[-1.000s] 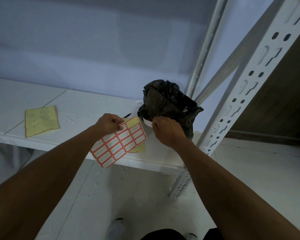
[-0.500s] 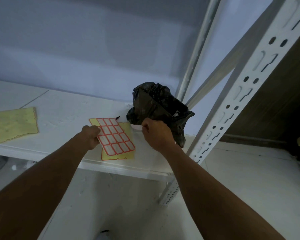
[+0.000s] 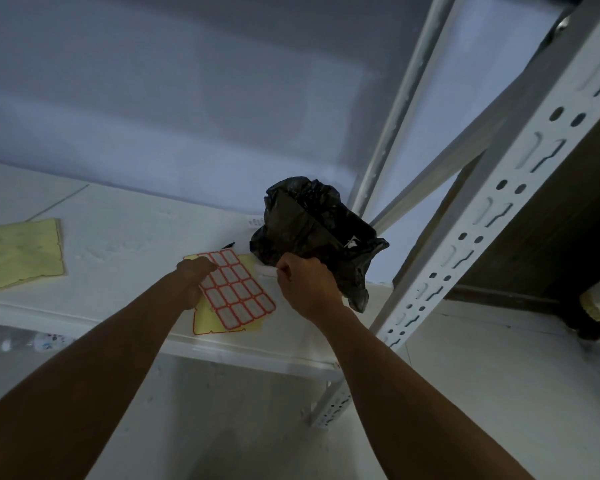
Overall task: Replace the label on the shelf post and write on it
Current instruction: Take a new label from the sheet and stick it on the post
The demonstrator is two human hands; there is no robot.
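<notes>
A sheet of red-bordered white labels (image 3: 237, 291) lies on the white shelf (image 3: 125, 258), on top of a yellow backing sheet (image 3: 208, 320). My left hand (image 3: 196, 277) rests on the label sheet's left edge and presses it down. My right hand (image 3: 307, 289) is just right of the sheet, its fingers pinched on a small white label (image 3: 265, 270). The white perforated shelf post (image 3: 492, 216) rises at the right. A black pen tip (image 3: 228, 244) shows behind the sheet.
A crumpled black plastic bag (image 3: 312, 230) sits on the shelf right behind my right hand. Another yellow backing sheet (image 3: 18, 254) lies at the far left. A second slanted post (image 3: 395, 109) stands behind the bag. The shelf's front edge runs below my wrists.
My left hand has lowered the label sheet from the air flat onto the shelf over the yellow sheet. My right hand still pinches the peeled label near the bag.
</notes>
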